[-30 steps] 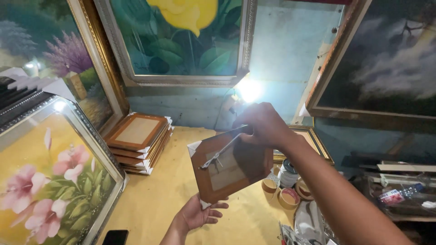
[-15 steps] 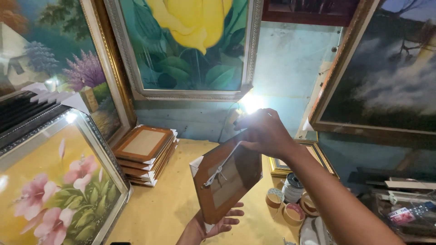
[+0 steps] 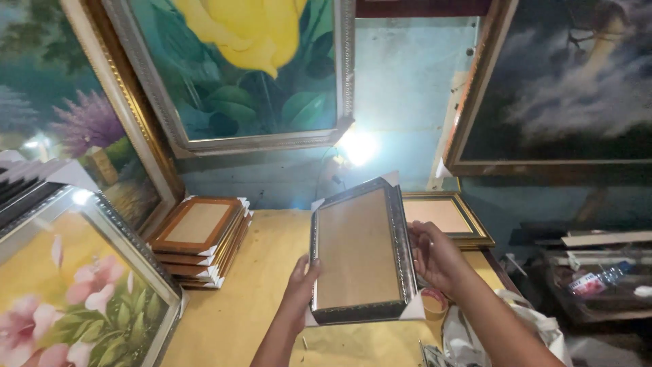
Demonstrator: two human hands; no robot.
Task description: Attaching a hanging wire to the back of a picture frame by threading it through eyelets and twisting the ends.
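- We hold the picture frame (image 3: pixel 360 251) upright over the yellow counter (image 3: pixel 251 299), just right of the stack of brown frames (image 3: pixel 200 238)
- Our left hand (image 3: pixel 301 282) grips the frame's lower left edge, fingers closed round the moulding; we see only the thumb side, the rest is behind the frame
- The frame looks stiff and fairly light, dark carved moulding with a plain tan panel inside; we cannot tell whether glass covers that panel, so we would treat it as fragile
- White paper guards (image 3: pixel 414 309) sit on its corners and may slip, so the long side rails are the safer hold
- Our right hand (image 3: pixel 435 255) clasps the right edge, fingers wrapped on the rail
- A small cup (image 3: pixel 435 302) is partly hidden under that hand, and the clutter at the bottom right is cut off and hard to read
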